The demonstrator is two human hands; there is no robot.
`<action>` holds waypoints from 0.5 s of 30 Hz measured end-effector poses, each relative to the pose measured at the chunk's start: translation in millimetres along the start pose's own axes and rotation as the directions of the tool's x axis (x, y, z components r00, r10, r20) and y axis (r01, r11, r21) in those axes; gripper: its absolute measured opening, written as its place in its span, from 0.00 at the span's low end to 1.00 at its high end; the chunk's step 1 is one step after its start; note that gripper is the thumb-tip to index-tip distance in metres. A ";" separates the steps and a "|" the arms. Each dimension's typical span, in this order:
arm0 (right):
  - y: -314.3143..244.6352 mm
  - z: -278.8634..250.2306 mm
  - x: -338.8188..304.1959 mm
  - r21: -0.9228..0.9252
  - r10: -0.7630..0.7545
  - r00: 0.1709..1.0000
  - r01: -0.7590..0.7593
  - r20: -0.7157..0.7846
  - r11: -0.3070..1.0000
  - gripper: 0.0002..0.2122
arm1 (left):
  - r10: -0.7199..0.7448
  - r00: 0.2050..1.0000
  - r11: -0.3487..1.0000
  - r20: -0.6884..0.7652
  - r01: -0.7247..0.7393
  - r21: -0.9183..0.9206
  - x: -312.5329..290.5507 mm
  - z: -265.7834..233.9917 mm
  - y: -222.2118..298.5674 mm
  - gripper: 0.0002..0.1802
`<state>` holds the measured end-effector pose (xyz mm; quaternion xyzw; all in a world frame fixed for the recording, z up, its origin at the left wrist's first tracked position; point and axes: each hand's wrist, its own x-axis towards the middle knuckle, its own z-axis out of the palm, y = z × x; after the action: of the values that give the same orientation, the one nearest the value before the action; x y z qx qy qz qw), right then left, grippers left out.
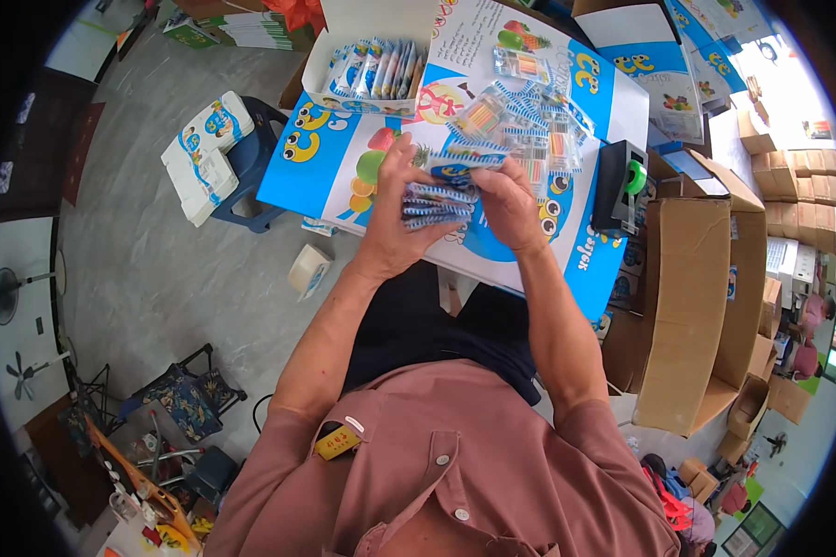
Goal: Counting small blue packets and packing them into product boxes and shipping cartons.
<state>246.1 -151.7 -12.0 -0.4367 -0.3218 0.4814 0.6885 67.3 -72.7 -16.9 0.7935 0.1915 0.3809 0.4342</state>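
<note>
In front of my chest, my left hand [398, 223] is wrapped round a stack of small blue-and-white packets [437, 206]. My right hand [511, 206] pinches another such packet [464, 160] at the top of that stack. On the printed board tabletop [362, 139], just beyond my right hand, lies a loose pile of clear packets [529, 125] with striped ends and coloured sticks inside. An open white box [367, 104] at the far left of the tabletop holds a row of upright packets [381, 67].
A black tape dispenser [615, 186] with green tape stands at the table's right edge. Beside it is a large open cardboard box [692, 297]. To the left, a blue stool [251, 167] bears flattened white cartons [204, 153]. A small white box [308, 269] lies on the floor.
</note>
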 end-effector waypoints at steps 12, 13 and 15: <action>15.9 22.1 -4.2 -0.359 -0.221 0.975 0.215 0.025 0.908 0.30 | -0.075 0.989 0.989 0.130 0.091 -0.118 0.2 3.5 -2.6 0.62; 16.3 29.2 -5.7 -0.266 -0.177 0.983 0.182 0.040 0.947 0.31 | -0.122 0.984 0.962 0.127 0.149 -0.228 0.0 5.2 -0.9 0.62; 21.8 37.0 -2.2 -0.113 -0.139 0.990 0.139 0.011 0.984 0.31 | -0.211 0.974 0.896 0.077 0.225 -0.383 -2.7 8.4 1.5 0.55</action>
<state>205.1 -139.6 -16.6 -0.4509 -0.3794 0.4138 0.6939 72.0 -79.9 -19.6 0.6713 0.1924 0.3470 0.6260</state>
